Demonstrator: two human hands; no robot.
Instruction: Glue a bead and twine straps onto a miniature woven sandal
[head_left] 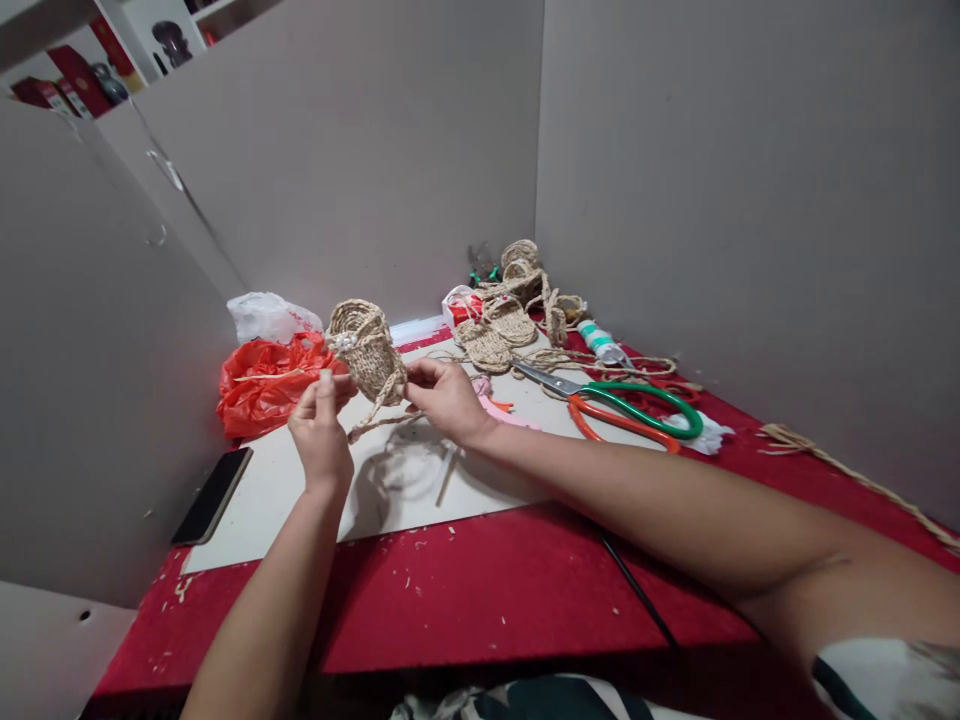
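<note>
A small woven straw sandal (367,348) is held up above a white board (300,490) on the red table. My left hand (321,428) pinches its left side with closed fingers, near a small white bead. My right hand (448,397) grips its right lower edge, fingers curled. Loose braided straw strands (375,422) hang down from the sandal between both hands.
A black phone (212,494) lies at the board's left edge. Behind it sit an orange plastic bag (262,385) and a white bag (266,316). Several more woven sandals (499,330), green-and-orange scissors (622,405), a glue tube (600,341) and straw rope (855,475) lie right. Grey partition walls enclose the table.
</note>
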